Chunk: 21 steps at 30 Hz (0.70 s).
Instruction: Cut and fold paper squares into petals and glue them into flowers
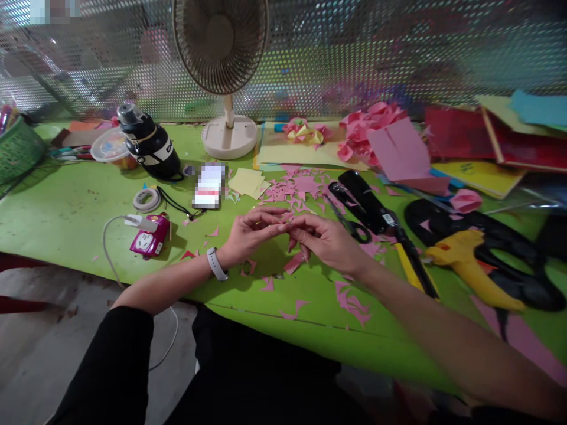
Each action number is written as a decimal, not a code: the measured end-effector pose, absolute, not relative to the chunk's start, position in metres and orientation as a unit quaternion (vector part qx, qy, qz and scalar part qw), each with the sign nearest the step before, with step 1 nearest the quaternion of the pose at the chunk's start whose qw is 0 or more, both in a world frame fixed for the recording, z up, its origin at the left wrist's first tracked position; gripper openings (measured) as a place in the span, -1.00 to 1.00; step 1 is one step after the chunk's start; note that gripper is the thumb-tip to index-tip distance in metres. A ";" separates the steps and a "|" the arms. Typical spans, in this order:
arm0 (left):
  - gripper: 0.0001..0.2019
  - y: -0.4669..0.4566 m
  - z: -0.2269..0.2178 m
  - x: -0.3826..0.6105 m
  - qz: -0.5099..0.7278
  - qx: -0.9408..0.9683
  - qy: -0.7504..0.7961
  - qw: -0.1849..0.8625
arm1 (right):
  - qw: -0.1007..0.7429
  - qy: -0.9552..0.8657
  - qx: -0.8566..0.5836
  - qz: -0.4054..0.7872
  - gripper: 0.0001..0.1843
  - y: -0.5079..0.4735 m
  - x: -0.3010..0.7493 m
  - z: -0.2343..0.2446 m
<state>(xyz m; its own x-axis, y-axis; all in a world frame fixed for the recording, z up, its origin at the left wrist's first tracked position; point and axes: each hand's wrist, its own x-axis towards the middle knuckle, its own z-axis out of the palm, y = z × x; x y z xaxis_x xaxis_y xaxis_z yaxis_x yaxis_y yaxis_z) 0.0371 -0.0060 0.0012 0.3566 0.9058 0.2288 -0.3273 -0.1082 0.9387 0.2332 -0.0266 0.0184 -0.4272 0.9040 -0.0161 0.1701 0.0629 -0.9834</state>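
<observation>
Head view, centre of frame: I see left hand point(253, 235) and right hand point(328, 241) raised over the green table point(71, 227), fingertips meeting, thumbs against fingers. Looks like a fine two-handed pinch, probably for something small. From here I can't tell whether anything sits between the fingers, so I'm calling no grasp for either hand.

Nearest thing is a pink paper piece point(294, 263), just below the right hand's fingers, centre of frame; can't tell if it lies on the table or hangs from them. Pink scraps point(303, 184) cover the table beyond the hands, a few more towards lower centre; likely offcuts left where they fell.

Yellow paper squares point(248, 182) overlap in a loose stack beside the scraps, upper centre, I'd guess for easy reach. Scissors point(340, 213) lie right of centre near the right hand, handy I'd say. Yellow glue gun point(469, 260) at right of frame, on its side, nozzle pointing left. Pink paper flowers point(367, 127) heaped upper right, presumably out of the working spot. Fan point(220, 36) stands top centre facing the person, likely for cooling. Phone point(209, 186) lies screen up, left of centre, maybe for glancing at.
</observation>
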 end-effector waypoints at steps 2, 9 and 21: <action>-0.91 -0.006 0.001 0.037 0.501 0.549 0.270 0.612 | 0.331 -0.653 -0.414 0.541 -0.69 -0.026 0.234 0.018; -0.89 -0.007 0.002 0.037 0.492 0.551 0.272 0.617 | 0.306 -0.666 -0.418 0.537 -0.65 -0.025 0.233 0.018; -0.87 -0.007 0.001 0.036 0.494 0.551 0.297 0.603 | 0.302 -0.659 -0.405 0.557 -0.62 -0.026 0.231 0.015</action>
